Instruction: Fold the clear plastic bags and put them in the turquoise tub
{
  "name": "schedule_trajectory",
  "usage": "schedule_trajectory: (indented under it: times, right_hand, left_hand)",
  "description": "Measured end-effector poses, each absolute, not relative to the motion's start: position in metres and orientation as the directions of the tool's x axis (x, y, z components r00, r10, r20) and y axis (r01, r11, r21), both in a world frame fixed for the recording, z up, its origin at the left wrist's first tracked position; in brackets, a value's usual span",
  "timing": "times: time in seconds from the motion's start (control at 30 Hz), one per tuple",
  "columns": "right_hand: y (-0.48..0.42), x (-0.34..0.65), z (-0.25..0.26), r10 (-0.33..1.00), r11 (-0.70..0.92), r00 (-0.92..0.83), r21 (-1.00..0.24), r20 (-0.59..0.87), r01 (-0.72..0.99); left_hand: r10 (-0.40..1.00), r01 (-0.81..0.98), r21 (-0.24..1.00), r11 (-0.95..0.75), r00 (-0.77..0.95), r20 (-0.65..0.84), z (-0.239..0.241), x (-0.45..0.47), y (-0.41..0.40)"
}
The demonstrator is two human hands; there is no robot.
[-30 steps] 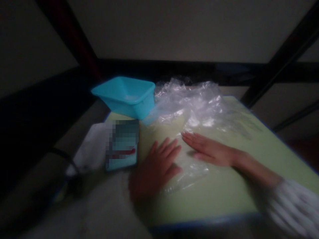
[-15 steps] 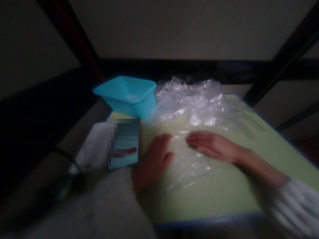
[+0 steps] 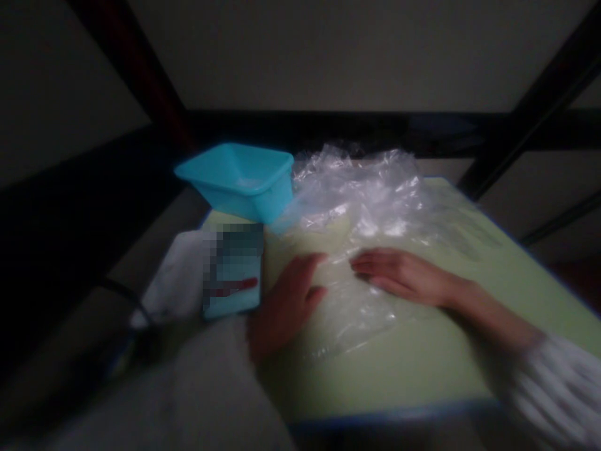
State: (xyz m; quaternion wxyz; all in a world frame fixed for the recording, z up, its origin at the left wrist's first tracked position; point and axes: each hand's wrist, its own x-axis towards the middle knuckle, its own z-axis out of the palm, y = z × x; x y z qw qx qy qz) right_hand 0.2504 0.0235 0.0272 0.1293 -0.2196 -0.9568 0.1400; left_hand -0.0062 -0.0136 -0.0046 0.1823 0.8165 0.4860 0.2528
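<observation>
A clear, crinkled plastic sheet or bag (image 3: 370, 194) lies across the yellow-green table (image 3: 389, 382), bunched up at the back and flatter toward me. My left hand (image 3: 293, 297) rests at the left side of its flat part, thumb apart from the fingers. On the right side my right hand (image 3: 404, 272) lies flat on the plastic, fingers stretched out toward the left. Neither hand grips anything that I can see. Only a short gap of plastic separates the two hands.
A turquoise plastic tub (image 3: 272, 191) stands at the table's back left corner. Left of my left hand lies a light-blue flat object (image 3: 239, 304), partly blurred out, with a red mark. Beside it is something white (image 3: 173, 275). Dark bars run along the wall behind.
The fingers of my left hand have shifted very slightly. My right hand, the plastic and the tub look the same.
</observation>
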Motion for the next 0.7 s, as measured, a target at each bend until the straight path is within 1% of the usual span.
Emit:
schedule_trajectory:
  times: [0.17, 0.37, 0.53, 0.7]
  right_hand:
    - [0.023, 0.25, 0.027, 0.464, 0.861, -0.867, -0.323, 0.184, 0.392]
    - [0.022, 0.25, 0.028, 0.467, 0.863, -0.866, -0.305, 0.182, 0.402]
    - [0.02, 0.249, 0.028, 0.467, 0.875, -0.862, -0.248, 0.2, 0.416]
    - [0.021, 0.24, 0.025, 0.474, 0.88, -0.841, -0.16, 0.261, 0.447]
  left_hand:
    - [0.888, 0.732, 0.503, -0.459, 0.405, 0.22, -0.006, -0.006, -0.016]
    - [0.851, 0.759, 0.384, -0.526, 0.471, 0.234, -0.013, -0.008, -0.019]
    - [0.836, 0.775, 0.314, -0.549, 0.506, 0.214, -0.007, -0.005, -0.02]
    - [0.836, 0.797, 0.253, -0.548, 0.518, 0.18, -0.001, -0.001, -0.021]
